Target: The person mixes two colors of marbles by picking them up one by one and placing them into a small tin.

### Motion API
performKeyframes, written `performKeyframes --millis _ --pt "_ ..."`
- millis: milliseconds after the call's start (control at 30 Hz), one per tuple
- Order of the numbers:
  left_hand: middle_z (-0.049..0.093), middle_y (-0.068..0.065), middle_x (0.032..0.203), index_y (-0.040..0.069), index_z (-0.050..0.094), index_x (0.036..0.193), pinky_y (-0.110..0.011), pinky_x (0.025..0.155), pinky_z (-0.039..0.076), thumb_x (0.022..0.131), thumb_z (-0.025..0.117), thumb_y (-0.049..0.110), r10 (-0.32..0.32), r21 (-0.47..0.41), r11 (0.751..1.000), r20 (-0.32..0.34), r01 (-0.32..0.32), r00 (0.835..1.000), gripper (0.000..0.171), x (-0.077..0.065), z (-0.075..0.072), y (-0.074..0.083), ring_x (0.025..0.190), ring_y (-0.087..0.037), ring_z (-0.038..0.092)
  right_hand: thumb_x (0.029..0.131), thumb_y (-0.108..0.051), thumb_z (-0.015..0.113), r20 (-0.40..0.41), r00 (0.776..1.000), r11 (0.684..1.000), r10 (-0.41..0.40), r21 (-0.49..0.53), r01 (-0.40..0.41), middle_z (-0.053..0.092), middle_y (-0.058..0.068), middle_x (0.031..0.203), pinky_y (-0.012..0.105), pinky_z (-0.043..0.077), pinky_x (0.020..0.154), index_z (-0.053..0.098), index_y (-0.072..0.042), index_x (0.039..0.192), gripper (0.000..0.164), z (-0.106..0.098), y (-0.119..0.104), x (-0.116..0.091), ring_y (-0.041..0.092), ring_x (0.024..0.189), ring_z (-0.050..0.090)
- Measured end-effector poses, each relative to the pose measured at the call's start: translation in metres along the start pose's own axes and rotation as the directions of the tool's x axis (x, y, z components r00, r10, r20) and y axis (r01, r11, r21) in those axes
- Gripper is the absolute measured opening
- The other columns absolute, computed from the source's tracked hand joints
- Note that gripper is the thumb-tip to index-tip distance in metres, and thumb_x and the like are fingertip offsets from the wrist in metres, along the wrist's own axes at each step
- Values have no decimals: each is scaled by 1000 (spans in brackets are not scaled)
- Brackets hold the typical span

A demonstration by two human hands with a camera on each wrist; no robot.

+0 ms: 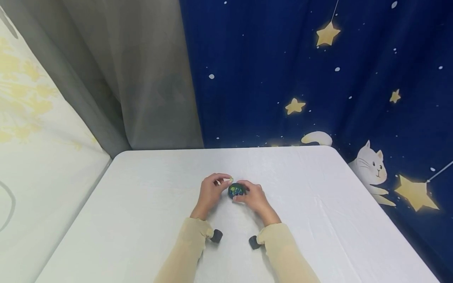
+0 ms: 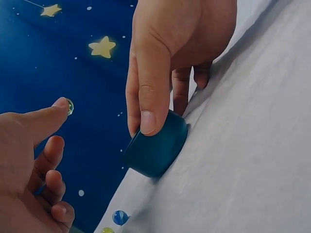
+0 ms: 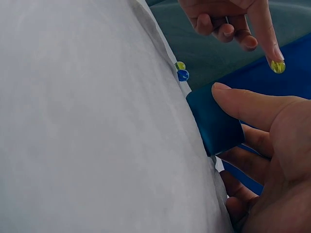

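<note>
In the head view a small dark teal cup [image 1: 241, 194] stands on the table with several yellow-green and blue marbles [image 1: 236, 190] inside. My right hand [image 1: 255, 196] grips the cup from the right, thumb on the near side and fingers on the far side. Just above the rim at the left, my left hand [image 1: 211, 192] pinches a clear yellow-green marble [image 3: 277, 66] between thumb and fingertip. Seen from the left wrist, the cup's smooth side [image 2: 158, 145] shows under the right thumb, while its contents are hidden.
A blue marble [image 2: 120, 217] and a yellow-green marble [image 2: 107, 230] lie close together on the white-covered table [image 1: 148, 188], beyond the cup in the right wrist view. A grey curtain [image 1: 159, 78] and a blue star-patterned curtain [image 1: 255, 78] hang behind the table.
</note>
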State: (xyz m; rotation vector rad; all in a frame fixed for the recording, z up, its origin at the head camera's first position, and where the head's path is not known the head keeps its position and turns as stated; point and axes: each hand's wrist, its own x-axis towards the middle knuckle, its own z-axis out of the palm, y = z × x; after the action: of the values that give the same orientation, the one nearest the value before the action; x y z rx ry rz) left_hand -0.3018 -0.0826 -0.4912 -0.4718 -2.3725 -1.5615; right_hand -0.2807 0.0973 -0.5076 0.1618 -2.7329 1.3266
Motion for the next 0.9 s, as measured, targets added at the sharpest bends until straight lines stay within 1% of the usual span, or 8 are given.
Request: performKeyframes --millis 100,267,433,567,633,767,833,900 --pt "58 3 77 16 76 101 -27 62 40 85 76 18 4 3 1000 4 -4 1000 16 -1 1 0 69 -16 49 76 -21 84 4 1000 1000 3 0 -3 63 11 125 54 36 101 62 -13 127 56 0 0 0 36 122 53" --pt "58 3 78 16 75 105 -27 63 41 84 76 17 -12 34 999 14 12 1000 21 -2 1 1 70 -15 48 76 -22 84 9 1000 1000 10 3 -10 63 11 126 55 36 102 62 -14 127 56 1 0 1 35 122 52" --pt "57 3 78 17 76 104 -28 63 42 84 76 17 -45 70 997 -1 45 999 19 -1 -1 2 71 -16 50 75 -23 84 3 1000 1000 14 -5 -14 63 11 125 56 34 102 63 -14 126 56 1 -1 1 37 122 50" --pt "59 2 80 17 76 104 -30 65 42 84 77 18 -52 108 993 -17 53 999 19 1 -5 0 72 -17 50 74 -24 85 0 1000 1000 20 -13 -20 63 11 125 56 33 102 63 -15 126 57 1 -1 1 38 123 49" --pt "60 2 84 18 75 104 -32 68 43 84 77 20 -61 127 990 -19 63 998 20 2 -7 -3 75 -17 52 75 -25 84 2 1000 999 31 -15 -31 63 11 125 56 34 102 63 -16 127 57 1 -1 1 37 123 49" --pt "64 -2 94 19 75 105 -38 78 45 85 77 24 -97 178 979 -15 98 995 22 3 -11 -9 89 -23 56 76 -26 83 7 999 999 50 -16 -50 62 11 126 57 35 101 62 -16 128 57 1 -1 1 36 122 50" --pt "64 -4 97 19 74 106 -41 82 45 84 77 26 -122 204 971 -16 122 992 23 3 -13 -10 95 -26 56 76 -26 83 8 998 998 56 -13 -56 61 11 127 57 35 101 61 -17 129 58 1 -1 0 36 123 51" --pt "65 -5 99 20 74 106 -43 84 44 84 77 26 -144 231 962 -19 145 989 23 3 -14 -11 97 -27 55 76 -25 83 8 999 999 53 -11 -53 61 12 127 57 36 101 61 -16 129 58 1 -2 0 36 123 51"
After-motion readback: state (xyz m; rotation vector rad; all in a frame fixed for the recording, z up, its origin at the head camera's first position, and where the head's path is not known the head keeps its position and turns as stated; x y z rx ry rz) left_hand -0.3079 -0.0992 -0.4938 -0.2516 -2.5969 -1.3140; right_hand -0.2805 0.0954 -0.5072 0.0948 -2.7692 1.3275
